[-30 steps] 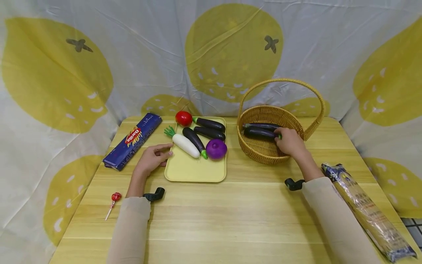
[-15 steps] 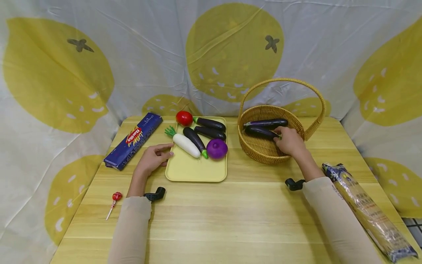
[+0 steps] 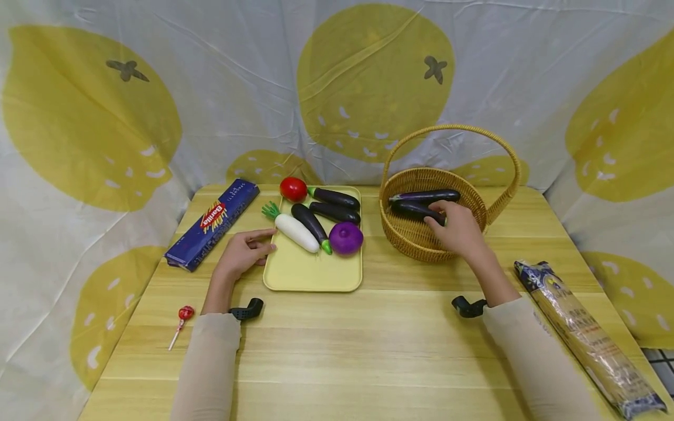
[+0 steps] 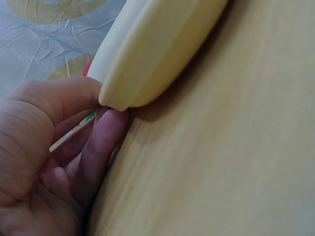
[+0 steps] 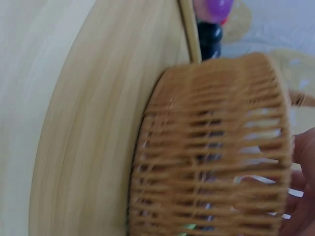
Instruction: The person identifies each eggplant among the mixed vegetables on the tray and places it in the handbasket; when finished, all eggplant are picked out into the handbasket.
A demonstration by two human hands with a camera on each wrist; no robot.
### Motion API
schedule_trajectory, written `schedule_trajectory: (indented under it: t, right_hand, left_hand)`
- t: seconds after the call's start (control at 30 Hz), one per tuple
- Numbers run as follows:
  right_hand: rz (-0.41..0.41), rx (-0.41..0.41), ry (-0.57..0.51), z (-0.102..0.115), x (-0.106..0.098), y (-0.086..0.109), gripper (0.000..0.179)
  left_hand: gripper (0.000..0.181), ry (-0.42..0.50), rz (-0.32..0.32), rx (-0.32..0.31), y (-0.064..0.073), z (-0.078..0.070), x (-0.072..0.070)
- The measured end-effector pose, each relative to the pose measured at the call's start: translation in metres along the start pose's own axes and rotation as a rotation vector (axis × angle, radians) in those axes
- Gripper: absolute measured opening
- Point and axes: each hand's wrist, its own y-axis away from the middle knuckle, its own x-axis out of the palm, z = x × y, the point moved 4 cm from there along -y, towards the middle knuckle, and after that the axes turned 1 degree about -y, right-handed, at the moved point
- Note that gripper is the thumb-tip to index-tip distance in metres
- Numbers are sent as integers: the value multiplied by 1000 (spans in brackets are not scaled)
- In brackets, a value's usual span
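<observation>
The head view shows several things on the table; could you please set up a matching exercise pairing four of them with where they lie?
Things:
1. white radish
2. lollipop
3. blue pasta box
4. long pasta bag

Places:
A. table's right edge
B. on the yellow tray
C. left of the tray, far side
D. near the left sleeve

Pairs: 1-B, 2-D, 3-C, 4-A

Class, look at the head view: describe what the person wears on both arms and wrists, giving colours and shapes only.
Both arms wear long beige sleeves: left sleeve, right sleeve. At each cuff sits a small black curved device: left wrist device, right wrist device. The left hand and right hand are bare: no gloves, rings or markings visible.
</observation>
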Motion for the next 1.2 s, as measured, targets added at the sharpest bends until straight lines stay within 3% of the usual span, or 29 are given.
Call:
schedule_trajectory:
  t: [0.33, 0.53, 0.93, 1.2]
  right_hand:
    - [-61, -160, -110, 43, 15, 8, 41]
    - [2, -207, -208, 73, 32, 6, 41]
    - [78, -172, -363, 98, 63, -13, 42]
    - [152, -125, -386, 108, 80, -27, 46]
  left_hand:
    - [49, -9, -12, 21, -3, 8, 1]
    - [47, -19, -22, 23, -4, 9, 1]
    - [46, -21, -27, 25, -4, 10, 1]
    - [48, -8, -22, 26, -2, 7, -1]
